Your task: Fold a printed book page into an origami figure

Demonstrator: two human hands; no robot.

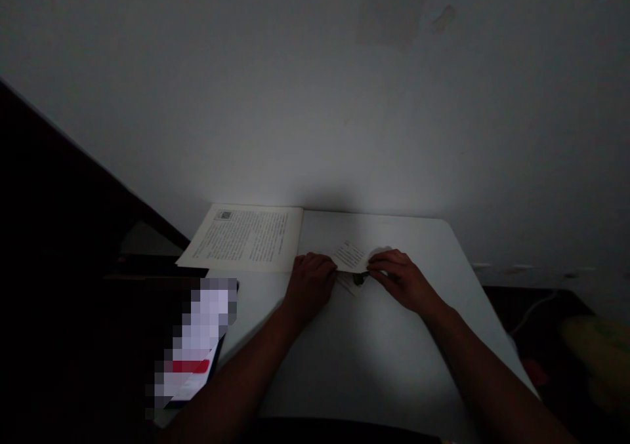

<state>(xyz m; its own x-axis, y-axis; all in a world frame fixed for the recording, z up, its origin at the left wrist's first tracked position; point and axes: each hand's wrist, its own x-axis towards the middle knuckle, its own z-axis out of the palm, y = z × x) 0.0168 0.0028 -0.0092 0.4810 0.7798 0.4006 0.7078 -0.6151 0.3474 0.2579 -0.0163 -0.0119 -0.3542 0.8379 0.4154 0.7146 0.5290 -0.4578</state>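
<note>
Between my hands, low over the white table [354, 359], is a folded sheet of printed paper [350, 255]. My left hand [311, 279] pinches its left corner, fingers closed. At the opposite corner my right hand [398, 275] grips the paper between thumb and fingers. Lines of text show on its upper face, and a lower flap with a dark patch hangs toward me. The dim light hides the exact shape of the folds.
An open sheet or booklet of printed text [246, 234] lies at the table's back left, against the pale wall [315, 103]. A lit phone or tablet [197, 352], its screen blurred, rests at the left edge. A yellowish object [598, 359] and a thin cable [534, 309] are at right.
</note>
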